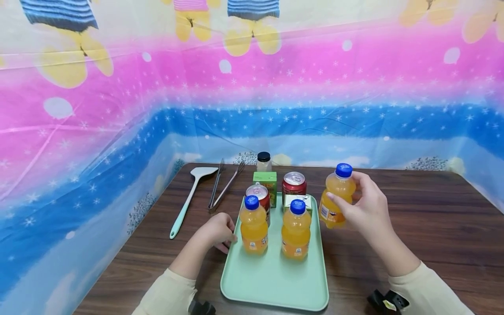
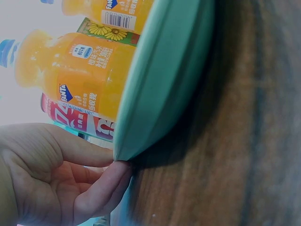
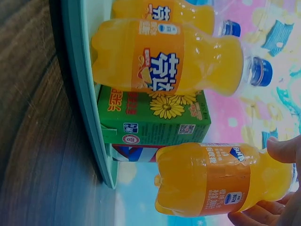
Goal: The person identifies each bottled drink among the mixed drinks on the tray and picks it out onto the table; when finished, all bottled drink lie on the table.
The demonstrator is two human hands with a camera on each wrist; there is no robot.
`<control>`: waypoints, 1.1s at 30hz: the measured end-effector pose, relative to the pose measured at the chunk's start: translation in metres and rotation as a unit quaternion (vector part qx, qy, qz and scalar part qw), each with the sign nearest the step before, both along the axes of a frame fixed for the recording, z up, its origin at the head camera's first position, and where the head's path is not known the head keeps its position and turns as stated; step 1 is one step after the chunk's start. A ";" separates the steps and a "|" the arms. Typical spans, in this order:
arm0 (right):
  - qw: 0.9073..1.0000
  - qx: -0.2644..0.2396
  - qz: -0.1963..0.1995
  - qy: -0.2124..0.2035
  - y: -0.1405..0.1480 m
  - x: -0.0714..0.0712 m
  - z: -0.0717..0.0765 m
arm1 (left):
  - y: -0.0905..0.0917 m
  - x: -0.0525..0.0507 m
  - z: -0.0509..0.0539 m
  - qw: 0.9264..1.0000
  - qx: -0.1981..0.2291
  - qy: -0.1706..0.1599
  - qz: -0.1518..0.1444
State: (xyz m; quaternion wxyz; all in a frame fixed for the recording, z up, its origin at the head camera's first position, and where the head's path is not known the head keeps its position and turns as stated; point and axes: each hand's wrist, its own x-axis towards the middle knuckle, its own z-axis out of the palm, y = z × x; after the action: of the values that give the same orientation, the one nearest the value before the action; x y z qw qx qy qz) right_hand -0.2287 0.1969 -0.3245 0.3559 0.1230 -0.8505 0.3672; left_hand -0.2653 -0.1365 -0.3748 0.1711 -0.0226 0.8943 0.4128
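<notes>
My right hand (image 1: 366, 205) grips an orange soda bottle (image 1: 337, 192) with a blue cap, held up off the table just right of the tray. In the right wrist view the thumb and fingers wrap the upper part of that bottle (image 3: 207, 181). My left hand (image 1: 218, 229) pinches the left rim of the green tray (image 1: 275, 284) between thumb and fingers, clearly seen in the left wrist view (image 2: 70, 174). Two more orange soda bottles, a left one (image 1: 253, 229) and a right one (image 1: 296, 234), stand upright on the tray.
Behind the bottles on the tray are two red cans (image 1: 294, 183), a green carton (image 1: 265, 181) and another carton (image 1: 293, 199), partly hidden. A black-lidded jar (image 1: 264, 162) stands at the back. Metal tongs (image 1: 226, 186) and a spatula (image 1: 189, 203) lie left on the wooden table (image 1: 425, 210).
</notes>
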 end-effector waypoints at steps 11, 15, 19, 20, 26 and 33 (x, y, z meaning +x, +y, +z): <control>0.999 -0.020 -0.009 -0.040 0.003 -0.018 -0.003 | -0.001 0.001 0.001 1.000 -0.001 -0.001 -0.003; 0.998 -0.021 -0.013 -0.058 0.005 -0.023 -0.005 | -0.002 0.002 0.001 1.000 0.000 -0.001 -0.003; 0.996 -0.025 -0.017 -0.083 0.006 -0.026 -0.007 | -0.002 0.002 0.001 1.000 0.002 -0.002 -0.002; 0.996 -0.026 -0.018 -0.089 0.006 -0.027 -0.007 | -0.002 0.002 0.001 1.000 0.003 -0.002 -0.002; 0.993 -0.030 -0.026 -0.115 0.010 -0.036 -0.011 | -0.002 0.002 0.001 1.000 0.002 -0.001 -0.001; 0.989 -0.035 -0.031 -0.137 0.016 -0.042 -0.017 | -0.001 0.003 0.003 1.000 0.001 -0.001 -0.003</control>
State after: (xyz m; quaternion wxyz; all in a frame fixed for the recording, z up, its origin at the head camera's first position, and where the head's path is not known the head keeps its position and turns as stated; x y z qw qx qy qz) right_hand -0.2711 0.2133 -0.3413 0.2510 0.0320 -0.8813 0.3991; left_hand -0.2626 -0.1378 -0.3721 0.1733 -0.0198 0.8939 0.4130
